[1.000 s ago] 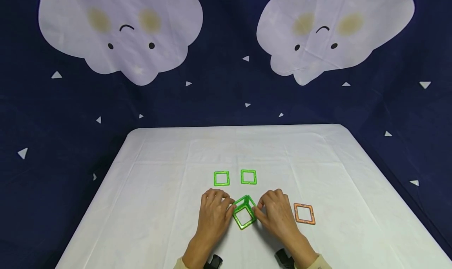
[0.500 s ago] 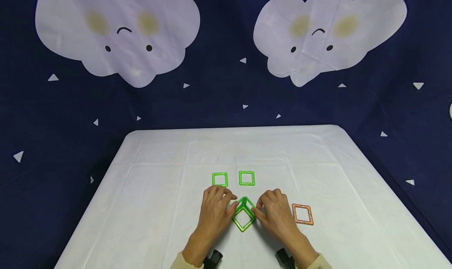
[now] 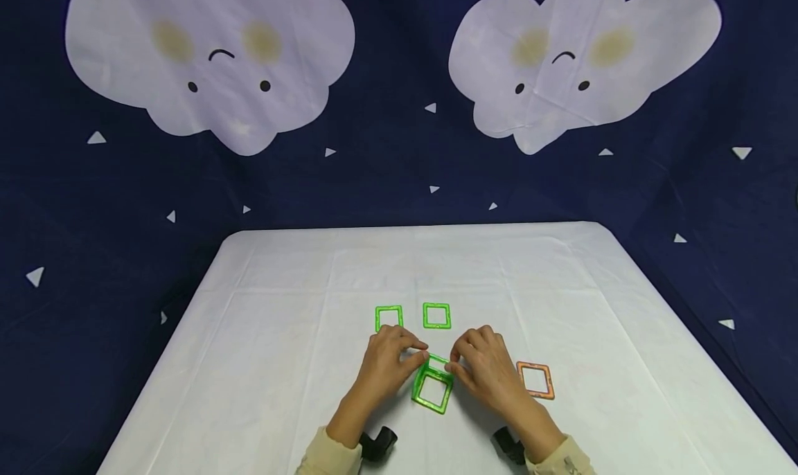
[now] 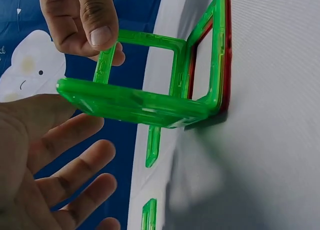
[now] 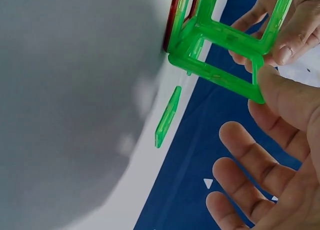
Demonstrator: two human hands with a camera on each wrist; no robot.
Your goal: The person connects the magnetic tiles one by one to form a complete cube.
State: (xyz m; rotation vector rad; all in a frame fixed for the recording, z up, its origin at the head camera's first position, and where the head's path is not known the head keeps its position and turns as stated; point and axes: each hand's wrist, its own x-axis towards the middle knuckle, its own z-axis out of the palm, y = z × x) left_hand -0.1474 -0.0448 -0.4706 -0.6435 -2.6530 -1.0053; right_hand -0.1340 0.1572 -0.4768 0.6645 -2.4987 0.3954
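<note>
Two green square magnetic tiles stand upright at an angle to each other, joined on a flat green magnetic tile [image 3: 433,409]. Under that base lies a red layer [image 4: 228,54], showing in both wrist views. My left hand [image 3: 388,359] has thumb and forefinger at the top edge of one upright tile [image 4: 125,102], its other fingers spread. My right hand [image 3: 489,372] pinches the other upright tile [image 5: 217,75] near its top corner between thumb and forefinger. The fingertips of both hands come close together over the joined tiles.
Farther back on the white table [image 3: 299,267] lie two loose green square tiles, a left one [image 3: 389,309] partly behind my left hand and a right one [image 3: 437,327]. An orange square tile [image 3: 536,394] lies right of my right hand. A dark blue cloth [image 3: 386,205] hangs behind.
The joined green tiles have turned counterclockwise as seen from above. My left hand has shifted right, bringing its fingertips nearer to my right hand, which has hardly moved.
</note>
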